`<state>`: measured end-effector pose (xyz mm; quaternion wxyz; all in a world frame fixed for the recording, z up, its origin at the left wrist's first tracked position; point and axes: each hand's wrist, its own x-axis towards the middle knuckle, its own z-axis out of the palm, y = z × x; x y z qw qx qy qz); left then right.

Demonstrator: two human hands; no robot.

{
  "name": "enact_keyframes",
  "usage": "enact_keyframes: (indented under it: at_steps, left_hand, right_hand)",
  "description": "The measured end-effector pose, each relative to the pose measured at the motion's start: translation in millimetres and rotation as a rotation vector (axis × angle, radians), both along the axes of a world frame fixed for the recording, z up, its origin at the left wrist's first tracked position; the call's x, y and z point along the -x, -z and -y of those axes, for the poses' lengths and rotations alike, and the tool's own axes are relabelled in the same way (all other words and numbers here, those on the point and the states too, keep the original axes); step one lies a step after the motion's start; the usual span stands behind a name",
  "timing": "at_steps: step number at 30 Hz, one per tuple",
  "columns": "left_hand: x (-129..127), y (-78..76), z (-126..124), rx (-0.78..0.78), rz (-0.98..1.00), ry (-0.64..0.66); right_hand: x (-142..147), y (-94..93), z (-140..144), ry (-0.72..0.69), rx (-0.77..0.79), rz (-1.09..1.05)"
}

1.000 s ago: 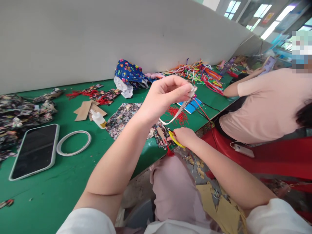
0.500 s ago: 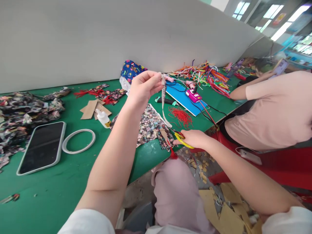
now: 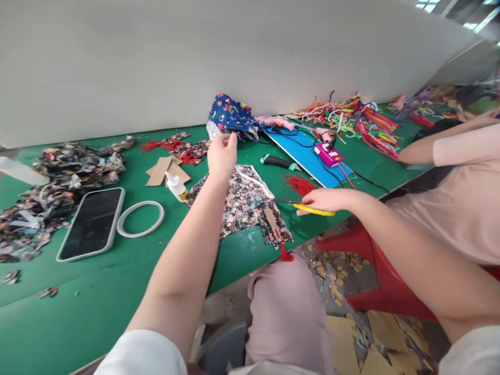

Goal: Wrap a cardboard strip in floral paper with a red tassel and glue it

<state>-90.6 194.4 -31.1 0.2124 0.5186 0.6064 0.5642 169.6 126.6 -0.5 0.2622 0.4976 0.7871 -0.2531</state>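
Note:
My left hand [image 3: 222, 156] is raised over the far edge of a floral fabric piece [image 3: 244, 200]. Its fingers are curled together near a clear plastic bag; whatever they hold, if anything, is hidden. Across the fabric lies a narrow white strip [image 3: 260, 183], its far end passing out of sight near my left wrist. My right hand [image 3: 326, 200] grips yellow-handled scissors [image 3: 318, 210], blades pointing left toward the strip's near end. Close by on the fabric is a small floral piece with a brown card [image 3: 270, 219] and a red tassel [image 3: 286, 254].
Red cords [image 3: 297, 183], a utility knife [image 3: 279, 162], a blue board [image 3: 302, 153] and a pink power socket [image 3: 328, 154] lie to the right. On the left are a glue bottle [image 3: 176, 186], a white ring [image 3: 140, 219] and a phone [image 3: 91, 224]. A co-worker sits at right.
My left hand has gone left and the white strip, which hung from its fingers, now lies on the fabric. My right hand has shifted the scissors right, away from the tassel.

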Motion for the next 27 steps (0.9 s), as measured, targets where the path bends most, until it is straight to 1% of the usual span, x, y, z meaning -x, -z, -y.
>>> enact_keyframes:
  at_steps: [2,3,4,5,7,9,10,11,12,14,17,20,23,27]
  left_hand:
    - [7,0.6,13,0.218,-0.421,-0.068]
    - [9,0.5,21,0.302,-0.591,-0.065]
    - [11,0.6,29,0.347,-0.710,-0.032]
    - [10,1.3,36,0.329,-0.792,0.019]
    - [3,5.2,47,0.214,-0.883,0.217]
    - [-8,13.3,51,0.139,-0.914,0.442]
    - [-15,18.6,50,0.109,-0.921,0.566]
    - [-21,24.5,49,0.086,-0.923,0.664]
    - [-26,30.7,46,0.066,-0.920,0.737]
    - [-33,42.9,39,0.030,-0.906,0.823]
    - [-35,57.9,32,-0.027,-0.862,0.868]
    - [-33,67.4,29,-0.074,-0.804,0.872]
    - [-33,72.1,29,-0.103,-0.749,0.864]
    - [-34,74.0,28,-0.123,-0.697,0.862]
  right_hand:
    - [-1,-1.9,-11,-0.023,0.024,0.010]
    - [-1,-2.7,-16,-0.039,0.038,0.015]
    - [-1,-3.2,-20,-0.058,0.052,0.020]
    - [-1,-3.5,-24,-0.082,0.062,0.028]
    - [-1,-3.4,-31,-0.128,0.067,0.046]
    - [0,-2.7,-36,-0.159,0.051,0.065]
    - [0,-2.4,-38,-0.167,0.039,0.071]
    - [1,-2.1,-38,-0.170,0.026,0.074]
    - [1,-1.8,-38,-0.168,0.010,0.079]
    - [1,-1.5,-36,-0.167,-0.036,0.089]
    - [1,-0.2,-33,-0.177,-0.103,0.103]
    - [1,3.0,-33,-0.194,-0.106,0.106]
    - [1,7.0,-36,-0.208,-0.106,0.118]
    - [4,11.5,-43,-0.231,-0.090,0.142]
